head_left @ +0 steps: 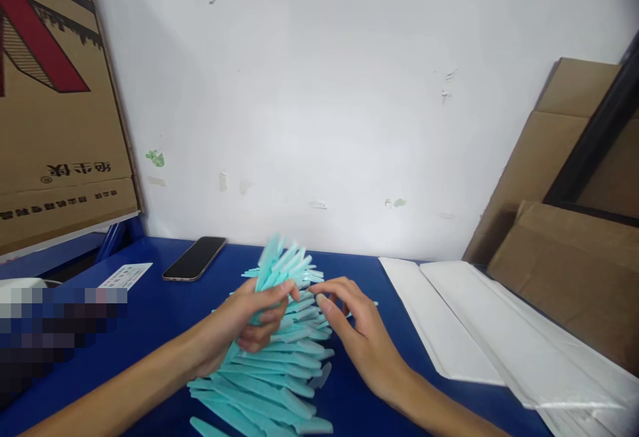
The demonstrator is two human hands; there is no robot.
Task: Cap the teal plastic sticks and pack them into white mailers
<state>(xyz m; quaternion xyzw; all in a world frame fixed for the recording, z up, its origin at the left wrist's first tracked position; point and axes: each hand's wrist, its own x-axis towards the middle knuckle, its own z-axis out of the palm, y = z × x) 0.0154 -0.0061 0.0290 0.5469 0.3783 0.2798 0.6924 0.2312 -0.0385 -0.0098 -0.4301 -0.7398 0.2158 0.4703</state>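
My left hand (262,317) is wrapped round a bunch of mint-green flat plastic sticks (279,264) with wider, blade-like ends. Their upper ends fan out above my fist and are slightly blurred. Beneath it, a long heap of the same mint-green sticks (279,384) lies spread on the blue table (164,337), mostly side by side. Just right of the bunch, my right hand (354,320) has its fingers bent and the thumb a little apart from the index finger. Nothing shows between those fingertips, which are close to the sticks.
A dark phone (196,259) and a printed card (127,276) lie at the left. White flat packets (464,324) are stacked at the right, beside brown cardboard (564,277). A large printed carton (60,118) stands at the left, and a white wall (329,104) closes off the back.
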